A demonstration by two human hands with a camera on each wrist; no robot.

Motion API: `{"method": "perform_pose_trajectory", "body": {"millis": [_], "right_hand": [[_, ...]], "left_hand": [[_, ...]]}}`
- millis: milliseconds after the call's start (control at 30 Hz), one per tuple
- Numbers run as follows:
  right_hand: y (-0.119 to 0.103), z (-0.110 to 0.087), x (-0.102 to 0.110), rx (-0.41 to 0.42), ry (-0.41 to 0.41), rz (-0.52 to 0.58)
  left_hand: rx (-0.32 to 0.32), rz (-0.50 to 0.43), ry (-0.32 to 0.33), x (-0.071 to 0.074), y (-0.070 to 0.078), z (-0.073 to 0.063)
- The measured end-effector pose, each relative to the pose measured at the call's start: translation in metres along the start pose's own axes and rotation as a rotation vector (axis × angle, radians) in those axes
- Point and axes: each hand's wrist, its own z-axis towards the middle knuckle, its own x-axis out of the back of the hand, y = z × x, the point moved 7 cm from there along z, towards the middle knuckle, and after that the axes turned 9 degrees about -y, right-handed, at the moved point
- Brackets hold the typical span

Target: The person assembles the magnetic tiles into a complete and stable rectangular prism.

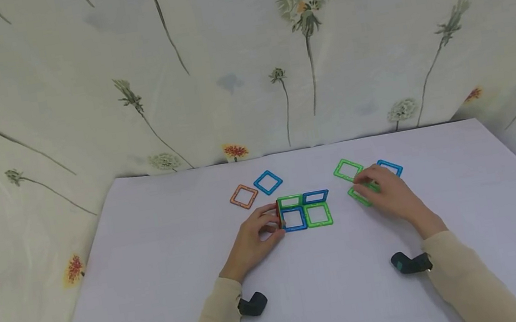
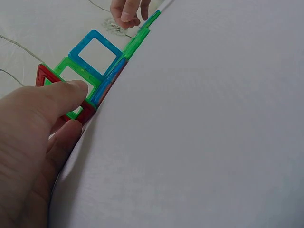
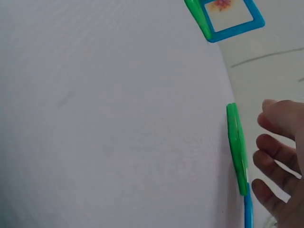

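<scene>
My left hand (image 1: 256, 241) pinches a red square magnetic tile (image 2: 88, 114) between thumb and fingers. The tile stands upright at the left end of a joined group. That group has a blue tile (image 1: 296, 229) and a green tile (image 1: 320, 224) flat on the table, with a green tile (image 1: 289, 197) and a blue tile (image 2: 95, 33) standing along their back edges. Over on the right, my right hand (image 1: 388, 192) hovers above a loose green tile (image 1: 359, 199), partly covering it. In the right wrist view its fingers are loosely bent, apart from the green tile edges (image 3: 236, 147).
An orange tile (image 1: 239, 205) and a blue tile (image 1: 262, 189) lie behind the left hand. Another green tile (image 1: 338, 166) and a blue tile (image 1: 390, 162) lie around the right hand. The white table (image 1: 335, 295) ends at a flower-patterned cloth (image 1: 238, 102).
</scene>
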Motion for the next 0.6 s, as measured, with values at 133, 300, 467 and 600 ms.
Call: {"method": "perform_pose_trajectory", "body": {"millis": [133, 300, 467, 600], "right_hand": [[0.009, -0.004, 0.002, -0.043, -0.001, -0.013], [0.018, -0.008, 0.002, -0.097, -0.008, -0.021], [0.02, -0.011, 0.001, -0.122, -0.022, -0.037], [0.017, -0.014, -0.001, -0.129, -0.043, -0.074]], "left_hand": [[0.011, 0.002, -0.006, 0.0, -0.001, 0.001], [0.007, -0.005, -0.002, 0.0, -0.002, 0.001], [0.015, 0.002, -0.002, -0.001, -0.003, 0.001], [0.014, 0.007, 0.0, -0.001, -0.003, 0.001]]}}
